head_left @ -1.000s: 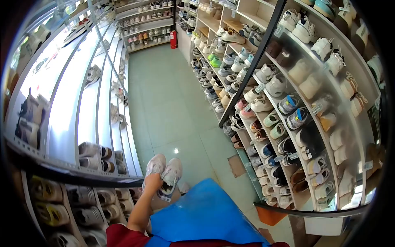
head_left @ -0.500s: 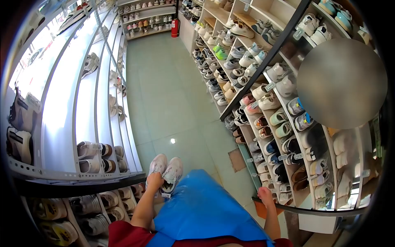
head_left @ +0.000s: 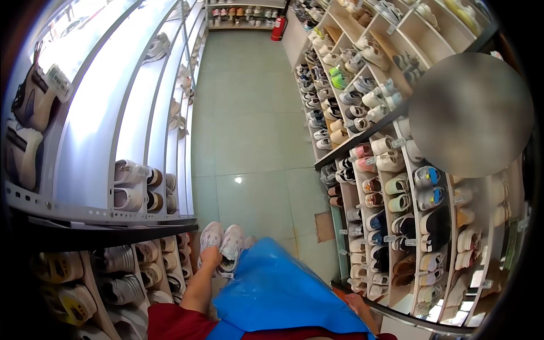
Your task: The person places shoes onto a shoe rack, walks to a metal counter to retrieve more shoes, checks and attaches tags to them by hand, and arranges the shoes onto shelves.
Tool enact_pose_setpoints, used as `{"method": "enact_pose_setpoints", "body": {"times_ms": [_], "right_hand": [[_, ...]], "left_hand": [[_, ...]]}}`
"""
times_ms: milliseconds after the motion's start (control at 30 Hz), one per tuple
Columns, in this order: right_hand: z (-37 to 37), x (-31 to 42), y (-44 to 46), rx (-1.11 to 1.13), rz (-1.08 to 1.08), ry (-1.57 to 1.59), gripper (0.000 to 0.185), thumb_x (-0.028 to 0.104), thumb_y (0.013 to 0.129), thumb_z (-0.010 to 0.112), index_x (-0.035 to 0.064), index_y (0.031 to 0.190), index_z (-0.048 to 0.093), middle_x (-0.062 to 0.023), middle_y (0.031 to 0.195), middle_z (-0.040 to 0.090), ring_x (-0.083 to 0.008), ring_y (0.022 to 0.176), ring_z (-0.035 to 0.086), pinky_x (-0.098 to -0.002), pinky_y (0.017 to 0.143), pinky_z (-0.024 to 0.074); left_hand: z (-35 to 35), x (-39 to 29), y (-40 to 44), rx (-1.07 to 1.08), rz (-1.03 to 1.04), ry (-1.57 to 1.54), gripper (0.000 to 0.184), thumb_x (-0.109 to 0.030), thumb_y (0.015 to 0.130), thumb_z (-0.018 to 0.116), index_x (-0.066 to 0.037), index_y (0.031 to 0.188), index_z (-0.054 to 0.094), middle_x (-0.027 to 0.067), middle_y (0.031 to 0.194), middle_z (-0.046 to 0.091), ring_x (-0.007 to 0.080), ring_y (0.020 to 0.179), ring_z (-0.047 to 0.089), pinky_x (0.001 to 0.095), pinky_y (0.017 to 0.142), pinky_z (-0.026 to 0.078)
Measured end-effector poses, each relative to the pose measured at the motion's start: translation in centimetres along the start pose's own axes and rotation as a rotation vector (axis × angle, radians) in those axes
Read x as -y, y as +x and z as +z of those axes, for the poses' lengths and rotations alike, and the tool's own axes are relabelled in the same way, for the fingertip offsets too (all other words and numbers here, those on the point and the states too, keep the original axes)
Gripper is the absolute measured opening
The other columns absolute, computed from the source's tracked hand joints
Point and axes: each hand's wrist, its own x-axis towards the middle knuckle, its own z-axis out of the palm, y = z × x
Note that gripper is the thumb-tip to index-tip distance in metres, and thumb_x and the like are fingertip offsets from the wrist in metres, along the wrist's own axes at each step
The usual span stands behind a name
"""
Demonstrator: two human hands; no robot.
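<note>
Single camera: worn on the head, wide, facing forward and down.
From above the wearer's blue apron [head_left: 277, 292], it looks along the tiled floor [head_left: 249, 130] between left shelving [head_left: 85, 136] and right shelving [head_left: 428, 41]; left hand [head_left: 212, 259] and right hand [head_left: 358, 304] low and near, fire extinguisher [head_left: 279, 28] far off.

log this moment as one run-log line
left hand: gripping pale sneakers | right hand: low near right-side shelving, no held item visible | fire extinguisher: far end of green floor
</note>
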Motion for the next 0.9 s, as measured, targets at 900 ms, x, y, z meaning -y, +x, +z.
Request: {"method": "enact_pose_setpoints", "body": {"times_ms": [900], "right_hand": [[11.8,-9.7,5.0,-0.302,-0.16,0.449,0.033,0.033,0.083,0.058,0.0012,0.088,0.065,-0.0093,0.077,0.066,-0.0187,0.066,0.063,-0.0319,0.058,0.052]], "left_hand": [[-6.6,-13.5,8.0,-0.114,0.611,0.421,0.033,-0.033,0.072,0.063,-0.003,0.084,0.07,0.0206,0.086,0.068,0.0366,0.085,0.066,0.046,0.075,0.052]]}}
